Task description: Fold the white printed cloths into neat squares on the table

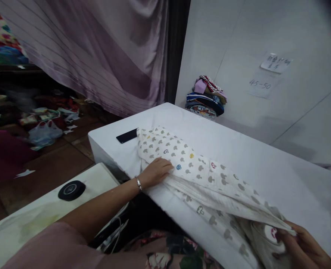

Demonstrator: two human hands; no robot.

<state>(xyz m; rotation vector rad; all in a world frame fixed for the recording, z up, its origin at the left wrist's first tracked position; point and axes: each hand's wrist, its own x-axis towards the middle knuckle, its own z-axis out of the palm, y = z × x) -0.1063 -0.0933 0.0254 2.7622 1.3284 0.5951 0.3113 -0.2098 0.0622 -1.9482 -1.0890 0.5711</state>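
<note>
A white cloth with small grey and coloured mushroom prints (199,168) lies stretched across the white table (249,153). My left hand (155,172) rests on the cloth's near edge, fingers tucked under the top layer and pressing on it. A bracelet circles that wrist. My right hand (302,246) at the bottom right pinches the other end of the cloth, holding its folded layers up slightly.
A black phone (127,135) lies by the cloth's far end. A pile of folded clothes (206,98) sits at the table's far edge against the wall. A black round device (71,190) lies on a lower white surface to my left. Clutter covers the floor under a purple curtain.
</note>
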